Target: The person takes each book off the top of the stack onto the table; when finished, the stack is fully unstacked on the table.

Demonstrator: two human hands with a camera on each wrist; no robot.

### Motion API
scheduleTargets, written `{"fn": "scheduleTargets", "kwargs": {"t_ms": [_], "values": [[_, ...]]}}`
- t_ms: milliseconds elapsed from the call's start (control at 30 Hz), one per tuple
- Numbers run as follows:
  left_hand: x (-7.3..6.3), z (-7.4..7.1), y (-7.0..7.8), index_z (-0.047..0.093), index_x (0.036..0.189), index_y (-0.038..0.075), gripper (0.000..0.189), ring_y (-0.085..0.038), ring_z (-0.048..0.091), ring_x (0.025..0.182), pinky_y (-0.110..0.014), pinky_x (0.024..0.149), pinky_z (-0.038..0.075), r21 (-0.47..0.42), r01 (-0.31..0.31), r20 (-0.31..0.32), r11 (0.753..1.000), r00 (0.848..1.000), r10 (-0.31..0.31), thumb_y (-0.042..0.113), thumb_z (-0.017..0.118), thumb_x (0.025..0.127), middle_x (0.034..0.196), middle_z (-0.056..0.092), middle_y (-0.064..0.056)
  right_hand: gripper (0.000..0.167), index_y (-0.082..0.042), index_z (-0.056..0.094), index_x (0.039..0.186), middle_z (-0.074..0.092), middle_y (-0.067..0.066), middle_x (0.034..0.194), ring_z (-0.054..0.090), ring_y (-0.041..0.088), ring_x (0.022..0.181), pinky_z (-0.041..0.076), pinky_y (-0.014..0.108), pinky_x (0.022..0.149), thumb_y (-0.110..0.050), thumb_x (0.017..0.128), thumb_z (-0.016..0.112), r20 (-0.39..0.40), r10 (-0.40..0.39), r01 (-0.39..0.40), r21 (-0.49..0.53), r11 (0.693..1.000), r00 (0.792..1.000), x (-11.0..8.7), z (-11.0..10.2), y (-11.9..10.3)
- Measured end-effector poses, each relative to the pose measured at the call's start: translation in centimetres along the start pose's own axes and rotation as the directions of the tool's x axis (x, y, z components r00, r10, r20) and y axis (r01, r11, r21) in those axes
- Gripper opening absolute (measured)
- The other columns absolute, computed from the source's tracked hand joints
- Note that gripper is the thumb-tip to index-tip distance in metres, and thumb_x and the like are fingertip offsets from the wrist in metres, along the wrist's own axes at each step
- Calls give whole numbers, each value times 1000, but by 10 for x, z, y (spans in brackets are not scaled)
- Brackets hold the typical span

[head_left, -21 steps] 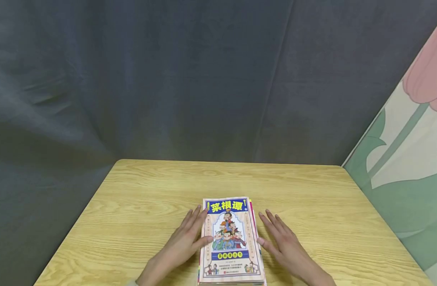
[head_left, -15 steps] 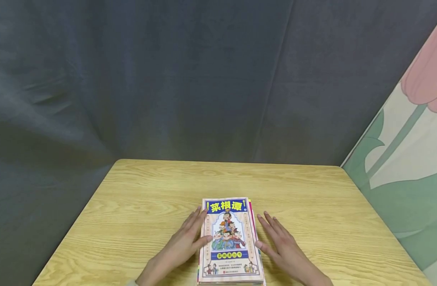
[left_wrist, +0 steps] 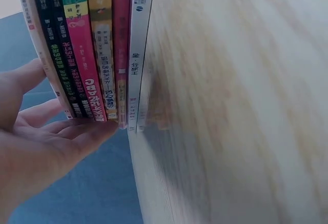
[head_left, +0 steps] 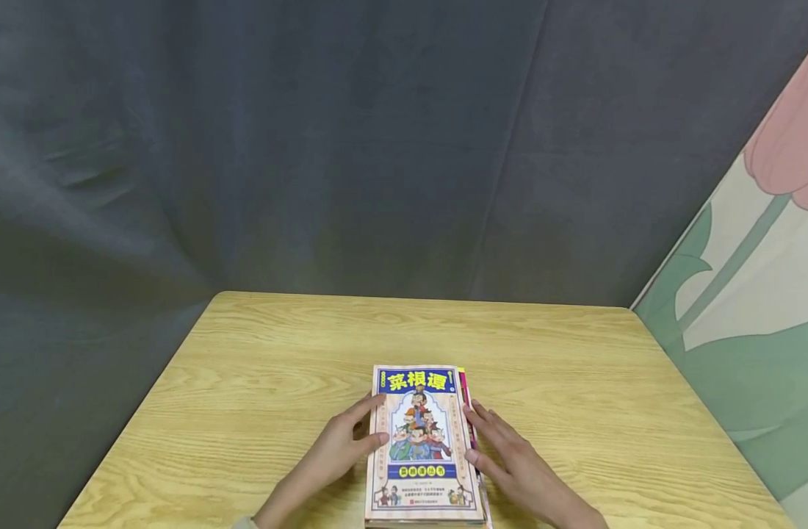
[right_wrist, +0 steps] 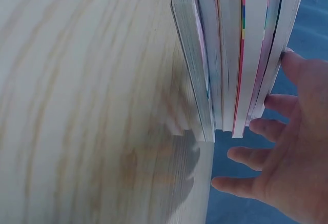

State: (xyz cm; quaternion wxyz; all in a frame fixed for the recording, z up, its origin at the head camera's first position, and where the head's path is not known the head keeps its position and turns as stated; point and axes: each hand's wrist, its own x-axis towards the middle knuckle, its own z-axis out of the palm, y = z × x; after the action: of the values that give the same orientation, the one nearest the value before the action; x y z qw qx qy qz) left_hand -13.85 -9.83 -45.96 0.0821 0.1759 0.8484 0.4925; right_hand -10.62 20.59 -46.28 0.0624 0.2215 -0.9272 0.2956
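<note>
A stack of books [head_left: 422,488] lies near the table's front edge, a cartoon-covered book with yellow title characters on top. At its left side is my left hand [head_left: 331,452], thumb and index fingertip at the top book's left edge. In the left wrist view, its other fingers [left_wrist: 84,134] reach along the coloured spines [left_wrist: 89,55] toward the lower books. My right hand [head_left: 519,466] is at the stack's right side, thumb and fingertips at the top book's edge. The right wrist view shows its lower fingers [right_wrist: 248,157] extended and spread beside the page edges [right_wrist: 230,55].
The wooden table [head_left: 278,353] extends beyond the books to the back and both sides. A dark curtain [head_left: 377,147] hangs behind it and on the left. On the right hangs a flower-patterned cloth [head_left: 761,308].
Both hands have moved inward to the stack. My left index finger has bent, and my right fingertips have come to the top book's edge. The top book has shifted slightly left.
</note>
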Motion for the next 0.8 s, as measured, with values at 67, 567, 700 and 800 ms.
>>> {"fn": "scheduleTargets", "kwargs": {"t_ms": [67, 567, 700, 800], "values": [[-1, 0, 1, 39, 148, 12, 67, -42, 31, 137, -54, 108, 31, -5, 7, -15, 1000, 1000, -7, 32, 67, 90, 153, 31, -17, 58, -16, 39, 148, 35, 13, 151, 38, 46, 131, 37, 66, 99, -32, 96, 58, 5, 0, 0, 3, 1000, 1000, -1, 0, 0], [-6, -11, 13, 45, 144, 23, 74, -19, 61, 83, -30, 60, 58, -236, -28, -88, 971, 996, 7, 13, 78, 78, 143, 44, -6, 59, -18, 37, 149, 34, 15, 152, 34, 50, 132, 34, 72, 95, -32, 96, 57, 32, 12, -13, 24, 1000, 999, -3, -1, -7], [-6, -17, 11, 35, 149, 25, 83, -18, 63, 71, -42, 48, 57, -378, 5, 26, 926, 1000, 5, 10, 77, 79, 136, 44, -10, 60, -17, 36, 150, 33, 15, 152, 32, 48, 134, 33, 72, 96, -35, 96, 57, 58, 38, -41, 42, 998, 998, -4, -2, -8], [-6, -20, 10, 28, 152, 25, 89, -23, 66, 72, -45, 53, 58, -442, 38, 101, 896, 995, 8, 10, 77, 79, 117, 58, -16, 61, -16, 36, 150, 33, 16, 153, 31, 47, 135, 33, 71, 98, -36, 96, 57, 61, 45, -48, 42, 998, 997, -4, -1, -8]]}}
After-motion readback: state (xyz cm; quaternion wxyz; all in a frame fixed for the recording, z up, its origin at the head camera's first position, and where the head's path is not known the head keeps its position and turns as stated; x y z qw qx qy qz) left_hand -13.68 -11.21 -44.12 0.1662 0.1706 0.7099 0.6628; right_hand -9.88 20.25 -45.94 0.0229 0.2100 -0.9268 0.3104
